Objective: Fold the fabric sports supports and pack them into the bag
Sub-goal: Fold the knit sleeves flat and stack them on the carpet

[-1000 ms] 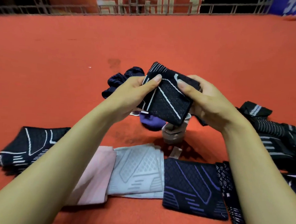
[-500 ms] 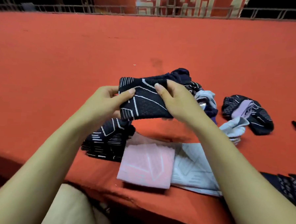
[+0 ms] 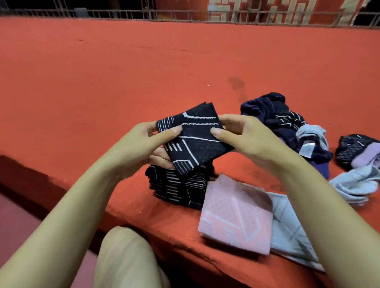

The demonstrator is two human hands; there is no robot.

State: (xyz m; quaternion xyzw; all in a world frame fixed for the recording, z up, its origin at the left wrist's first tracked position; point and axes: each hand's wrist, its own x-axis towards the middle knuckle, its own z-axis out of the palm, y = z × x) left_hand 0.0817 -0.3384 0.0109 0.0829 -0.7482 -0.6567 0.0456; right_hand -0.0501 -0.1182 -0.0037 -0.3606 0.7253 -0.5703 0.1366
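Above the near edge of the red platform, both hands hold a folded black support in the air. The left hand comes in from the lower left, thumb pressed flat on top of the fabric and fingers curled beneath it. The right hand reaches from the lower right, its thumb on the top face and its fingers wrapped over the far right edge, so each hand pinches one side. The support is a flat square turned like a diamond, one corner pointing away from the person and one pointing down toward the black folded stack directly below it; its white lines run mostly left to right. That stack sits close to the near edge, with a pink folded support just beside it to the right and a grey folded support touching the pink one. An unfolded heap of dark and pale supports lies farther right. The far and left parts of the platform are bare red cloth. A bare knee shows below the near edge.
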